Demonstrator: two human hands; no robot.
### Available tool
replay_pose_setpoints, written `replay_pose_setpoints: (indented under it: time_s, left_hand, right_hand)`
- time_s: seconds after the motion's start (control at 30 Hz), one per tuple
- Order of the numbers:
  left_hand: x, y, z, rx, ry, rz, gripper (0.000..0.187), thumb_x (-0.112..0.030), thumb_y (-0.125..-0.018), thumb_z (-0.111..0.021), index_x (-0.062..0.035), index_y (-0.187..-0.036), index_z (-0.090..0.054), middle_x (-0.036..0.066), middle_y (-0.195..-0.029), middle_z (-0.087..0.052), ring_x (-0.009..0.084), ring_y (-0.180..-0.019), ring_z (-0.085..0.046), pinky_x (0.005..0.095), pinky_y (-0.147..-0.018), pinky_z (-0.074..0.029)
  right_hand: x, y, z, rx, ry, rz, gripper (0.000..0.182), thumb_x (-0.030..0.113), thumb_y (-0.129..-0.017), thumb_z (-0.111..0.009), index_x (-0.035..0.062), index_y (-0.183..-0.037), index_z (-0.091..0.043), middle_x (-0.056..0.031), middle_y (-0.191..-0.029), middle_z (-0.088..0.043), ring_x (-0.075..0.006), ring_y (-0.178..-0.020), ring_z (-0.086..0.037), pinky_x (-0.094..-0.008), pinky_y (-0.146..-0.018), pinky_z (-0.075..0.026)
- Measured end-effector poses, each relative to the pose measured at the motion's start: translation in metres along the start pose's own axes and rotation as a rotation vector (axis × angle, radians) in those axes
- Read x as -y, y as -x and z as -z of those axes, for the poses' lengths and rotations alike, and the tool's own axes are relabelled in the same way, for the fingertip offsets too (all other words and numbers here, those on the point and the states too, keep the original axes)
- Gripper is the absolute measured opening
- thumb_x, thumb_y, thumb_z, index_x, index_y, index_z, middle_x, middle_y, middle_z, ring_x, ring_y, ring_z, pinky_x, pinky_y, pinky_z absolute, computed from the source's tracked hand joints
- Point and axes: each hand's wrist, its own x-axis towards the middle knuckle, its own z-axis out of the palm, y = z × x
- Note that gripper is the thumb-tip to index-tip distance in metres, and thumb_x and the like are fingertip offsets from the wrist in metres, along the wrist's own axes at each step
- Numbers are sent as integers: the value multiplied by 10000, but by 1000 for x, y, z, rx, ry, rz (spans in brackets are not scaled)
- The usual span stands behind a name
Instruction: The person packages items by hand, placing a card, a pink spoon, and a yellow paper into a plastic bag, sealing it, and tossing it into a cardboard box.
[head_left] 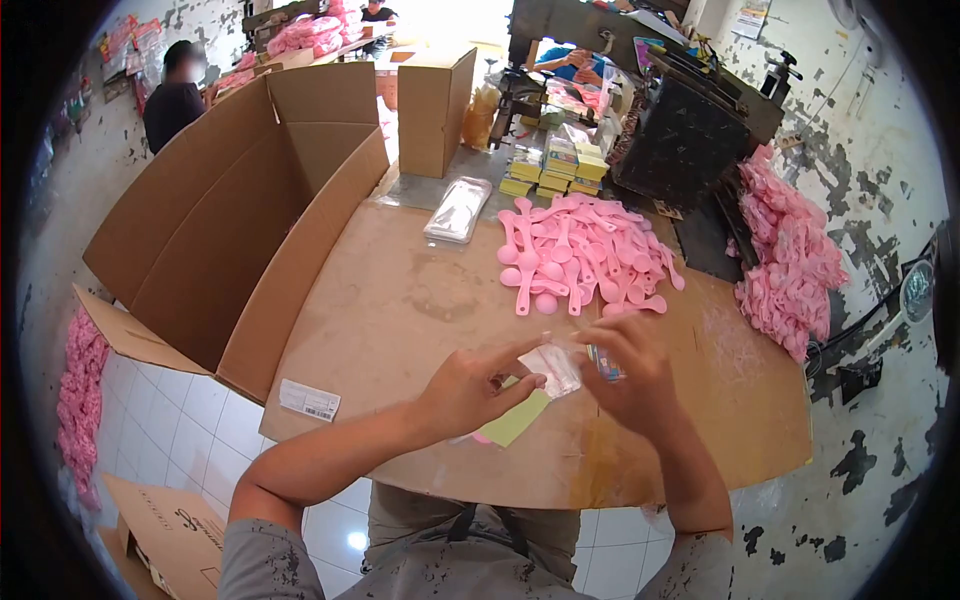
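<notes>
My left hand (475,390) is over the near part of the table, its thumb and index finger closed around the edge of a clear plastic bag (553,370). A yellow-green card (515,422) lies below that hand, with a bit of pink showing at its left edge. My right hand (635,370) curls in from the right side of the bag, and a small colour-printed card (606,362) shows under its fingers. The fingers partly hide how it grips the card. Just beyond both hands is a pile of pink plastic scoops (585,250).
A stack of clear bags (459,210) and bundles of yellow-edged cards (560,165) lie farther back. An open carton (200,240) stands left, beside a barcode label (309,400). A black machine (680,125) and pink bundles (790,250) stand right. Other people sit behind.
</notes>
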Motion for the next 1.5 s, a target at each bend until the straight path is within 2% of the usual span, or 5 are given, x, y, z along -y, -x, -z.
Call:
replay_pose_setpoints:
  time_s: [0.37, 0.67, 0.87, 1.2, 1.5]
  left_hand:
    - [9, 5, -11, -58, -212, -165, 590, -105, -893, -779, -37, -1444, -577, 94, -866, -779, 172, -573, -693, 296, -549, -557]
    - [16, -1, -4, -48, -18, -43, 543, -115, -926, -754, -78, -1443, -593, 67, -929, -797, 139, -641, -707, 283, -602, -561]
    - [6, 2, -13, -51, -111, -143, 561, -145, -917, -773, -68, -1441, -589, 68, -894, -788, 138, -542, -636, 281, -540, -533]
    - [8, 6, -12, -34, -242, -168, 622, -131, -896, -779, -31, -1463, -544, 52, -836, -768, 146, -540, -675, 300, -509, -538]
    - [19, 3, -9, 18, -306, -215, 564, -175, -928, -748, -94, -1457, -571, 90, -871, -773, 269, -668, -734, 361, -616, -583]
  right_hand:
    - [9, 4, -38, 54, 388, 212, 208, 128, -776, -745, 39, -944, -661, -75, -902, -614, -239, -845, -606, -376, -715, -464]
    - [-51, 19, 42, 140, -742, -638, 114, 47, -883, -696, 12, -981, -649, -91, -881, -636, -200, -743, -616, -309, -649, -481]
    - [-1, 22, 4, 13, -123, -95, 228, 9, -840, -770, 31, -1052, -688, -84, -923, -659, -229, -780, -641, -344, -667, -510]
    - [14, 7, -31, 26, 303, 197, 272, 70, -738, -750, 3, -985, -657, -91, -920, -625, -264, -812, -618, -393, -711, -502]
    - [-21, 10, -38, 8, 226, -47, 143, 40, -779, -677, 29, -901, -603, -112, -849, -565, -261, -743, -559, -400, -680, -492]
